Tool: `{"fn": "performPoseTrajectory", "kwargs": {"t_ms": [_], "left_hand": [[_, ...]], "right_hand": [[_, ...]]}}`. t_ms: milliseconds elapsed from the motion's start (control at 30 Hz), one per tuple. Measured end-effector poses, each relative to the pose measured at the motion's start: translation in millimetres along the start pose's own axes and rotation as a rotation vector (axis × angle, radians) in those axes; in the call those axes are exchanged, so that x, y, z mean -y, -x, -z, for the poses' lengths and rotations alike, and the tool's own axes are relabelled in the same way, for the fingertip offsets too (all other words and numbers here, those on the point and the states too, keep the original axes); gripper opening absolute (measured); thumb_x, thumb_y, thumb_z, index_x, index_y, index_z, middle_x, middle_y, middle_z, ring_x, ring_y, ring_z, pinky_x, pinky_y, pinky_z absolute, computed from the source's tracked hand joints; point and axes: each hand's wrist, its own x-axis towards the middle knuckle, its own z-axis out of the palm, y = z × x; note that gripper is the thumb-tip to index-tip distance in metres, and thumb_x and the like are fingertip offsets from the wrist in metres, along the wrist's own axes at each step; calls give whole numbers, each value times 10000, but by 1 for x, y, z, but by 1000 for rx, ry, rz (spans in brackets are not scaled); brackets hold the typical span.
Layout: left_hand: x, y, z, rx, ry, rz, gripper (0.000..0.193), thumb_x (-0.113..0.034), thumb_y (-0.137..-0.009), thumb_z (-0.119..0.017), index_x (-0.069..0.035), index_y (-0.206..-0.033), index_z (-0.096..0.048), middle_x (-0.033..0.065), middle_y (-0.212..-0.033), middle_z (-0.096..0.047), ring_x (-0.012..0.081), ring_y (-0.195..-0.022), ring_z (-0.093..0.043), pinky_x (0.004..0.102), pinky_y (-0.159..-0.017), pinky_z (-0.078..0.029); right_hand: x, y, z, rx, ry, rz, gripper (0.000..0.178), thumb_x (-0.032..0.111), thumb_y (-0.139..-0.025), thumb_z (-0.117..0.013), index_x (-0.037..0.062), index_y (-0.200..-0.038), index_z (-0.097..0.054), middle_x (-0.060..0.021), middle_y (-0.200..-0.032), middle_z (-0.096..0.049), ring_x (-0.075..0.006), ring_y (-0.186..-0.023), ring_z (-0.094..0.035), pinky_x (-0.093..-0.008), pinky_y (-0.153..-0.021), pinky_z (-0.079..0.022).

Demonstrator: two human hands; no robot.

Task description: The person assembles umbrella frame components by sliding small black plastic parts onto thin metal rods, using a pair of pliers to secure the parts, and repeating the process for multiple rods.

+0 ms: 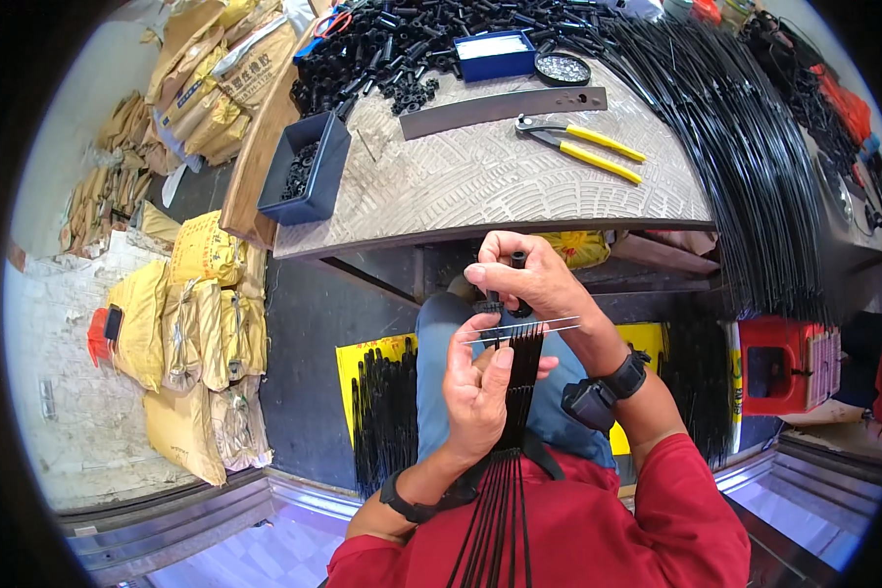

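My left hand [472,404] is closed around a row of thin black rods [505,465], which run down over my lap toward the lower edge. Thin silver wire [557,325] lies crosswise over the upper ends of the rods. Just above, my right hand [544,281] pinches a small black tubular fitting [493,296] between thumb and fingers. A second black tube [517,261] shows upright among the same fingers. The fitting's lower end is close to the rod tips; whether it touches one, I cannot make out.
On the table [431,196] ahead are yellow-handled pliers [588,149], a flat metal bar [505,110], a blue box [496,56], a dark parts bin [306,169] and heaped black fittings [392,49]. Long black rods [755,167] hang over the right edge. A red stool [776,365] stands right.
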Motion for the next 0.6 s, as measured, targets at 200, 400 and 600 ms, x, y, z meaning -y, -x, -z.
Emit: {"fn": "performPoseTrajectory", "kwargs": {"t_ms": [200,400,600], "left_hand": [[1,0,0,-2,-1,7,388,-236,-898,-465,-57,-1185,-274,218,-1056,-564,239,-782,-636,272,-530,-541],[2,-1,0,-2,-3,11,365,-233,-902,-456,-58,-1169,-277,214,-1037,-569,237,-773,-636,270,-525,-539],[-3,-7,1,30,55,25,249,-110,-913,-411,-23,-1074,-243,254,-1021,-554,272,-838,-620,323,-733,-514]], "right_hand": [[-3,-2,-1,-2,0,-3,297,221,-743,-680,117,-615,-432,74,-545,-382,0,-442,-368,-167,-386,-271],[-4,-3,0,9,11,35,289,161,-734,-654,118,-590,-407,59,-560,-427,6,-466,-358,-159,-407,-272],[-3,-2,-1,26,111,116,309,147,-748,-667,104,-591,-404,80,-558,-382,7,-496,-344,-182,-429,-265]]}}
